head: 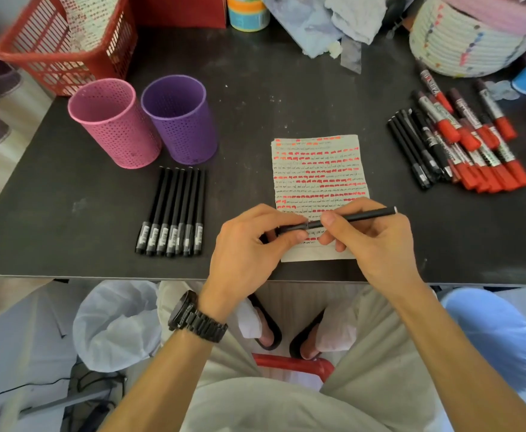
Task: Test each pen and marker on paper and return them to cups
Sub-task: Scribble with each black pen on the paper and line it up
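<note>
Both hands hold one black pen [361,215] level over the lower part of the paper [319,169], which is covered in red marks and black scribbles. My left hand [249,244] pinches the pen's cap end; my right hand [377,241] grips the barrel. A row of several black pens [174,213] lies left of the paper. A pink cup [112,123] and a purple cup [180,120] stand upright behind that row. At the right lies a pile of black pens [417,151] and red-capped markers [480,145].
A red mesh basket [62,48] stands at the back left. A white woven basket [467,42], crumpled cloth [333,20] and a small tub [247,12] line the back. The dark table's front edge [99,274] runs just below my hands.
</note>
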Motion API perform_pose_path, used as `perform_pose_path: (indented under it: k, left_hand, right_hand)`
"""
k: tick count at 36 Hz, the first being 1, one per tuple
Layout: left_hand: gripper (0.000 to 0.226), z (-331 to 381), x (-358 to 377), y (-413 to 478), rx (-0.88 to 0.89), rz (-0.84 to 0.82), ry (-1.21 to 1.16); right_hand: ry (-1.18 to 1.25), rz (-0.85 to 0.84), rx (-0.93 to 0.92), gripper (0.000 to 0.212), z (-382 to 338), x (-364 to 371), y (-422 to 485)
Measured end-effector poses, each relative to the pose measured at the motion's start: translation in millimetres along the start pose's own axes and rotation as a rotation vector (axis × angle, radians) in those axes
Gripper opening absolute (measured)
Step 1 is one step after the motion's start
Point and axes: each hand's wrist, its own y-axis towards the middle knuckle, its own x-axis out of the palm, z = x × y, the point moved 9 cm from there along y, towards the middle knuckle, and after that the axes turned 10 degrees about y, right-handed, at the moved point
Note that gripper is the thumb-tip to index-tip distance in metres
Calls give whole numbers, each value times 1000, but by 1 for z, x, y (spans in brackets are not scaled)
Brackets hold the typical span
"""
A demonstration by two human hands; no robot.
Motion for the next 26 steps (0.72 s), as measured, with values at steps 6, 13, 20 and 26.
perform_pose_path:
  k: [6, 13, 20, 26]
  left_hand:
    - [28, 3, 4, -1, 9, -12, 25]
    - [24, 6, -2, -3, -9, 32, 46]
    - [20, 8, -37, -11, -65, 201, 15]
    - [15, -12, -108, -51, -165, 483, 51]
  right_hand:
    - [-51, 7, -19, 6, -1, 1, 0]
    - [-172, 52, -99, 8, -8, 4, -6]
    - [-513, 93, -297, 15, -23, 11, -18]
    - [-972, 177, -252, 46, -9, 14, -13]
